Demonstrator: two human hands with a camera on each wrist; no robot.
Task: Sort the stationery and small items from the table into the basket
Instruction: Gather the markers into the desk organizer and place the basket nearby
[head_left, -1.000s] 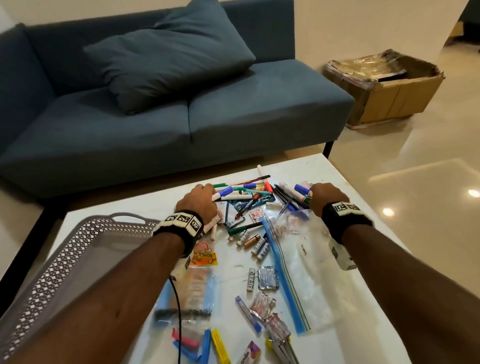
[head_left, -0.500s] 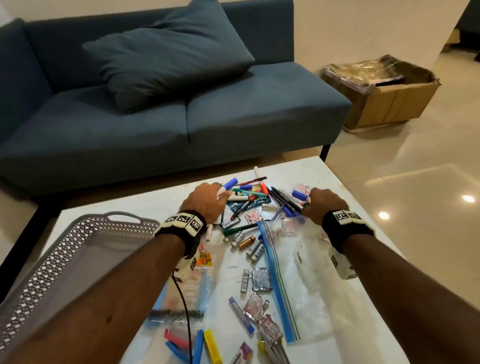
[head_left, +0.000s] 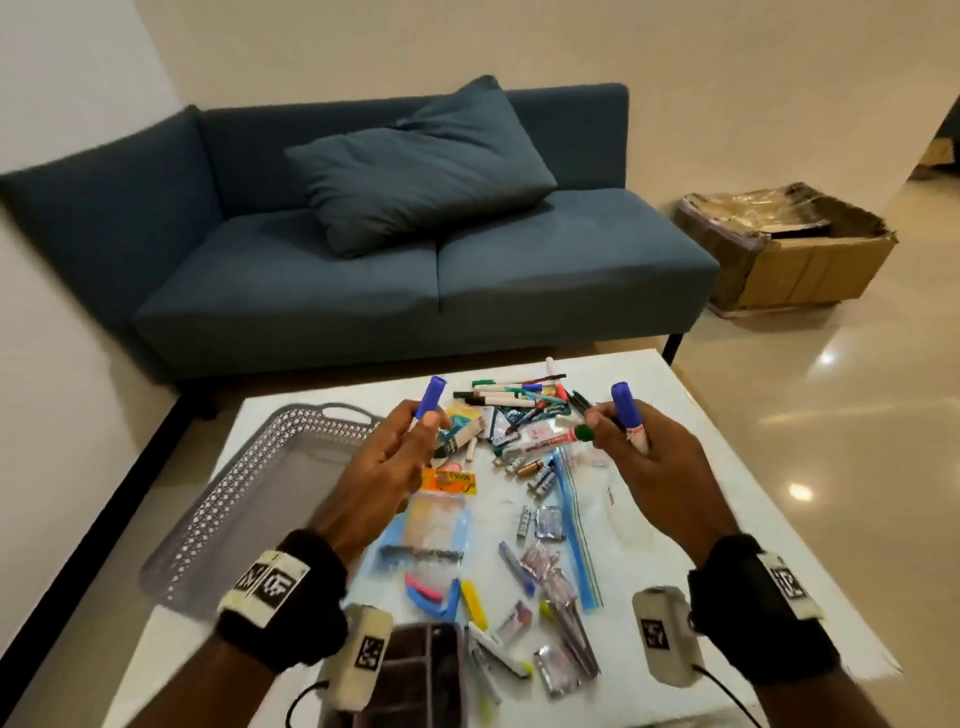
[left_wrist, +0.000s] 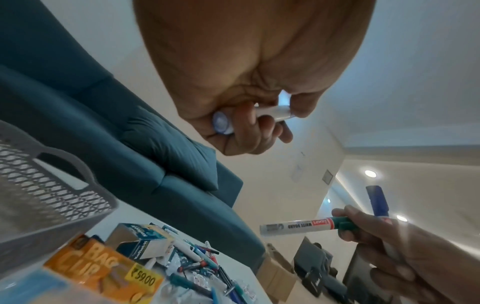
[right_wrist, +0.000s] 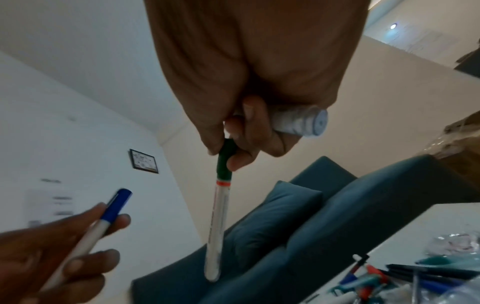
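both hands are lifted above the white tabletop (head_left: 675, 415). the left hand (head_left: 384, 462) has its fingers curled round a blue-capped marker (head_left: 429, 404) with a white barrel, cap pointing up. the right hand (head_left: 649, 457) holds two at once: a second blue-capped marker (head_left: 626, 413) standing upright in the fist, and a green-capped marker (left_wrist: 303, 225) pinched at its cap between thumb and fingertips, its barrel sticking out toward the left hand. in the left wrist view that barrel reads "white board" beside a red brand patch too blurred to spell out.

the grey perforated basket (head_left: 249, 483) with a loop handle sits at the left edge of the tabletop, just beside the left hand. between the hands, farther back, lies the heap of pens and markers (head_left: 519, 397). nearer, an orange packet (left_wrist: 96, 267) is printed "bag clip" with a yellow price sticker reading "59.00". a small teal and white box (left_wrist: 141, 242) beside it carries writing i cannot make out. a clear zip bag (head_left: 576, 525) with a blue seal strip lies on the right, with batteries (head_left: 530, 470) and small foil packs scattered beside it.

behind the tabletop stands a blue sofa (head_left: 415, 270) with a cushion (head_left: 421, 166), and a cardboard box (head_left: 789, 249) sits on the floor to the right.
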